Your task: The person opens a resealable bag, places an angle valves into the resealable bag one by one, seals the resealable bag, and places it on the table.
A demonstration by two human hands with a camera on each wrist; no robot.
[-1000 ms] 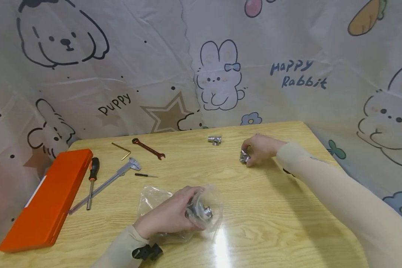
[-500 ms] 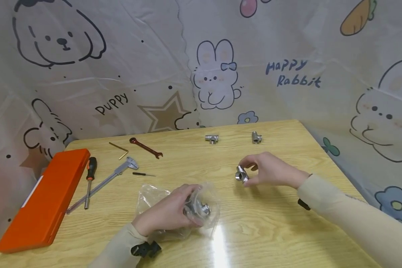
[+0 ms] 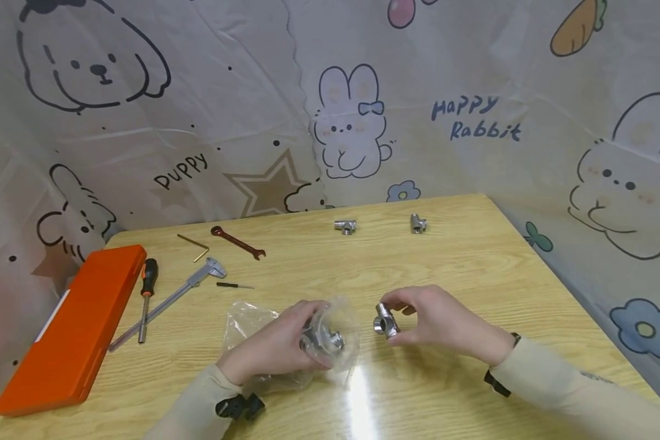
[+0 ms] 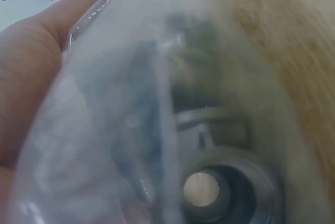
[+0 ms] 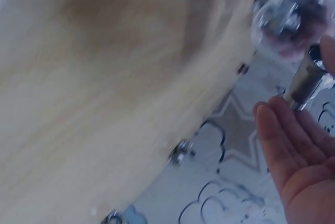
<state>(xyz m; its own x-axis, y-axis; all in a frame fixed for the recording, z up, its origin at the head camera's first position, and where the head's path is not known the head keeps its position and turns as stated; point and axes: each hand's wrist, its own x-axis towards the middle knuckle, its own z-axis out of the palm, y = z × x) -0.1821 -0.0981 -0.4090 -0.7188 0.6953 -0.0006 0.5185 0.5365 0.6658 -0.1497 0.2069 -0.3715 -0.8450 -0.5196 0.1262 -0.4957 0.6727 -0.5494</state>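
A makeshift home hobby bench: a small wooden worktop (image 3: 473, 263) hemmed in by a cartoon rabbit-and-puppy sheet (image 3: 357, 122), with hand tools left of the fingers, an orange case (image 3: 71, 327), screwdriver (image 3: 146, 297), caliper (image 3: 170, 300) and wrench (image 3: 238, 242).

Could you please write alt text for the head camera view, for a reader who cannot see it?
A person's right hand pinches a metal tee fitting above a wooden table, while the left hand grips a clear plastic bag with more fittings inside. Two fittings lie far back; tools and an orange case lie left.
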